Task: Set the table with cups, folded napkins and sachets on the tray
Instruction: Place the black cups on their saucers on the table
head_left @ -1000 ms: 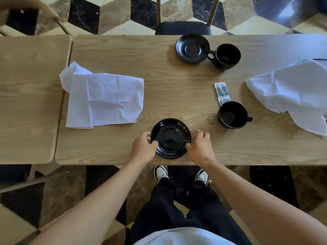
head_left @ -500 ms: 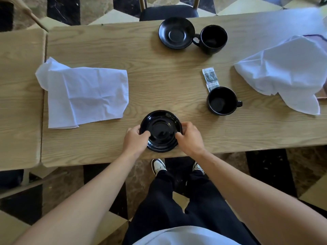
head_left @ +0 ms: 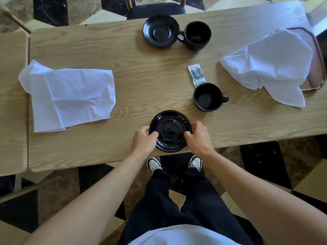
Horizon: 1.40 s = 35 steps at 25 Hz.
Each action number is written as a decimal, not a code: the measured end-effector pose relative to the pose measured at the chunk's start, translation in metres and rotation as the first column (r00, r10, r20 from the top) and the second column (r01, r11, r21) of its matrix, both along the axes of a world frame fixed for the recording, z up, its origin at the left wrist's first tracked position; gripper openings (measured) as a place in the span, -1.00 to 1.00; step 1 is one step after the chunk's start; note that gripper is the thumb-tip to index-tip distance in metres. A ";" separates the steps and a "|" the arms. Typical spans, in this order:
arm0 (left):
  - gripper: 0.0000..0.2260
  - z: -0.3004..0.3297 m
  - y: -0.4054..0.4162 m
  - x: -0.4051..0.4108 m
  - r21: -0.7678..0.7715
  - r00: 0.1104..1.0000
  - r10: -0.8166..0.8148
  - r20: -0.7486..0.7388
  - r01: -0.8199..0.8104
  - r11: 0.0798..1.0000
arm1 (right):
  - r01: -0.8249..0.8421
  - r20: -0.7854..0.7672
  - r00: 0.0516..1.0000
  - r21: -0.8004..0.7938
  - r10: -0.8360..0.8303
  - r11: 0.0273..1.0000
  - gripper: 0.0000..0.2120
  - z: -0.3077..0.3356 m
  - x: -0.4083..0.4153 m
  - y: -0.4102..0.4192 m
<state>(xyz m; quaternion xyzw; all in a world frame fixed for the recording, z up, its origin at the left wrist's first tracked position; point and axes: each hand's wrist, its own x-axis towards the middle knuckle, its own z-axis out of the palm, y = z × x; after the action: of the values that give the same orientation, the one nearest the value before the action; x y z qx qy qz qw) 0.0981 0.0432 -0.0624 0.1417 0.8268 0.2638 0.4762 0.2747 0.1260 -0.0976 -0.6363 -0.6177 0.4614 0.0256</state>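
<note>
A black saucer [head_left: 170, 129] lies at the near edge of the wooden table [head_left: 141, 85]. My left hand [head_left: 143, 138] grips its left rim and my right hand [head_left: 197, 137] its right rim. Beyond it to the right stands a black cup [head_left: 208, 96], handle pointing right, with sachets [head_left: 196, 74] just behind it. At the far edge a second saucer [head_left: 160, 30] touches a second cup [head_left: 197, 35]. One white napkin [head_left: 69, 96] lies loosely folded at the left. Another napkin [head_left: 270, 65] is draped over a copper tray [head_left: 318, 68] at the right.
A dark chair [head_left: 155, 9] stands behind the far edge. A second wooden table [head_left: 12, 103] adjoins on the left. My legs and shoes show below the near edge, over a patterned marble floor.
Both hands stay on the saucer near the table edge. The view has shifted, so everything sits lower and further left in frame; the tray edge has come into sight.
</note>
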 end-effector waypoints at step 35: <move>-0.76 -0.014 0.234 -0.156 0.178 0.972 0.217 0.085 -0.229 0.957 | 0.254 -0.278 0.918 -0.139 -0.284 0.957 -0.86 0.017 -0.181 0.228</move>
<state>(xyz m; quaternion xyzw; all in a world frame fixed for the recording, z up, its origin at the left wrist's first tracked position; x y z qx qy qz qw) -0.0578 0.2768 -0.0769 0.0829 0.7933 0.3964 0.4546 0.0932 0.3538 -0.0804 -0.6396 -0.4896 0.5737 0.1488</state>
